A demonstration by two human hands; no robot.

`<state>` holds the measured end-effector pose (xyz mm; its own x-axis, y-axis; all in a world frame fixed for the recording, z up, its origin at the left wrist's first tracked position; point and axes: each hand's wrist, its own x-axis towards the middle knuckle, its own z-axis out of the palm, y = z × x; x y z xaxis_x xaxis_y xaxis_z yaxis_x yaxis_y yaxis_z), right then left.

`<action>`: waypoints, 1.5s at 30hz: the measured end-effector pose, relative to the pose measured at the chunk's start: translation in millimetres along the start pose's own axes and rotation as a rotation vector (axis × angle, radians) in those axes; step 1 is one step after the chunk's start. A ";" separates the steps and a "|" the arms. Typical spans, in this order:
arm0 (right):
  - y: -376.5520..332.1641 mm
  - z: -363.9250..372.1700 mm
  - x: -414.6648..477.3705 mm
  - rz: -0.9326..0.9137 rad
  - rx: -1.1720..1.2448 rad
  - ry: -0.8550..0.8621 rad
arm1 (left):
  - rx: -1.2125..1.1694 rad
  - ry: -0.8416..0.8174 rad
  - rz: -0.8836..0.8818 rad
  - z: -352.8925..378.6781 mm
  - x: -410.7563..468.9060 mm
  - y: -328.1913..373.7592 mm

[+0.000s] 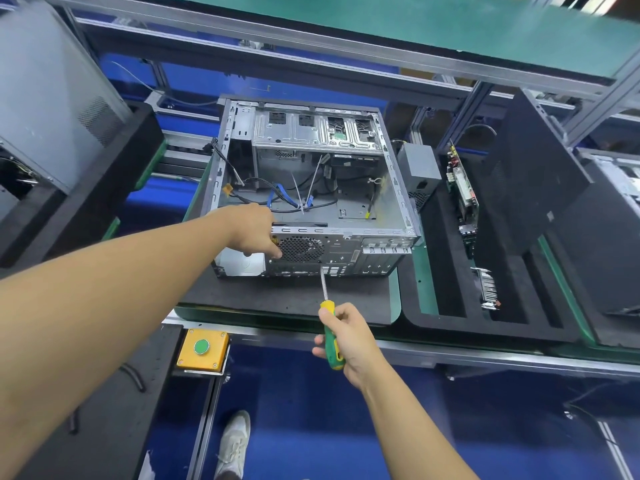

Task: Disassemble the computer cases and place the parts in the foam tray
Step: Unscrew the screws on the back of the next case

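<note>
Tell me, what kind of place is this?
Probably a computer disassembly line in a factory: an opened computer case, a foam tray holding circuit boards, and a screwdriver in the right hand.

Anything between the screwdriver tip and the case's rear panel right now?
Nothing visible. The screwdriver shaft runs clear from the right hand to the computer case rear panel beside the fan grille; the left hand sits left of that line.
</note>
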<state>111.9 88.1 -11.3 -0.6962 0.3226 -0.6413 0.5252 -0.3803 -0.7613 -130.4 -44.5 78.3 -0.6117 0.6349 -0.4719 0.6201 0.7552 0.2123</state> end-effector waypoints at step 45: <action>3.1 3.9 7.7 -0.002 -0.041 -0.015 | -0.014 -0.015 -0.005 -2.2 -3.4 1.6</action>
<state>106.3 86.0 -18.2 -0.7044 0.3104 -0.6384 0.5432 -0.3433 -0.7662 -128.4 -45.1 82.1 -0.6070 0.6290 -0.4857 0.6106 0.7603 0.2217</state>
